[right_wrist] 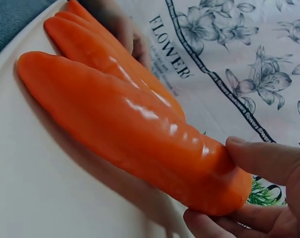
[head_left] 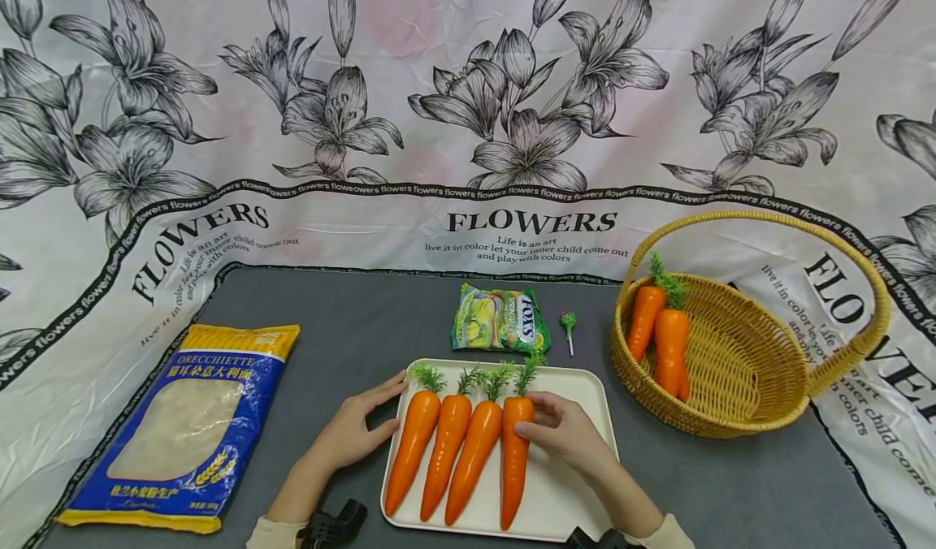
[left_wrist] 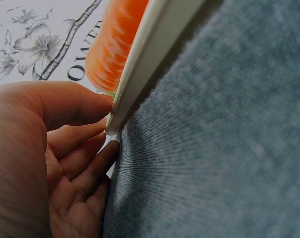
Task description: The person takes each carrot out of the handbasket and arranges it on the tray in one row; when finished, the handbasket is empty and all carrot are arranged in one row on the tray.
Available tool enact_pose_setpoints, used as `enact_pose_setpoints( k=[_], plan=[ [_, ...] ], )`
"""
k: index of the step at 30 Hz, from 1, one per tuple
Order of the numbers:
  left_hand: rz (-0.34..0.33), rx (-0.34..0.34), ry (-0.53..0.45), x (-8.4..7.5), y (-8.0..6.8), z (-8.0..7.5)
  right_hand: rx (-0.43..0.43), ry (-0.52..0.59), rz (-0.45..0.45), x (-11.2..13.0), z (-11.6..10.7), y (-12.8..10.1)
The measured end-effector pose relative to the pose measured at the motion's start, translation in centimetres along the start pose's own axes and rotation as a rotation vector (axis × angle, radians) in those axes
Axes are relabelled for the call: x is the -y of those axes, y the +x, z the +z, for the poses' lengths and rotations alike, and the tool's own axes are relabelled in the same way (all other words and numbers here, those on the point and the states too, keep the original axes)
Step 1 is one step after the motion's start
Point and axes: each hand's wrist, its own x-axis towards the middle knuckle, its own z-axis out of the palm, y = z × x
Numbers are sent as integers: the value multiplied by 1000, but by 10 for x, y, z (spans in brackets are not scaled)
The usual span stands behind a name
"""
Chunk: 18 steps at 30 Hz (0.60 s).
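Note:
Several orange carrots with green tops lie side by side on a white rectangular tray (head_left: 559,492). My right hand (head_left: 566,431) pinches the rightmost carrot (head_left: 515,460) near its leafy end, thumb on one side and fingers on the other. The right wrist view shows this carrot (right_wrist: 135,129) close up, its tip pointing away from the hand. At the tray's left edge, my left hand (head_left: 358,427) rests with fingers extended. In the left wrist view its thumb (left_wrist: 75,104) touches the tray rim (left_wrist: 135,64), beside the thick end of the leftmost carrot (left_wrist: 115,44).
On the right stands a yellow wicker basket (head_left: 760,354) with a tall handle and carrots (head_left: 673,346) inside. Behind the tray lie a green candy bag (head_left: 500,319) and a lollipop (head_left: 568,330). A blue and yellow pasta bag (head_left: 183,427) lies on the left of the grey cloth.

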Motion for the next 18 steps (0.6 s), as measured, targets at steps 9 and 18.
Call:
enact_pose_setpoints(
  k=[9, 18],
  plan=[
    [20, -12, 8, 0, 0, 1, 49, -63, -76, 2, 0, -2],
    [20, -9, 8, -1, 1, 0, -14, -158, -50, -3, 1, 2]
  ],
)
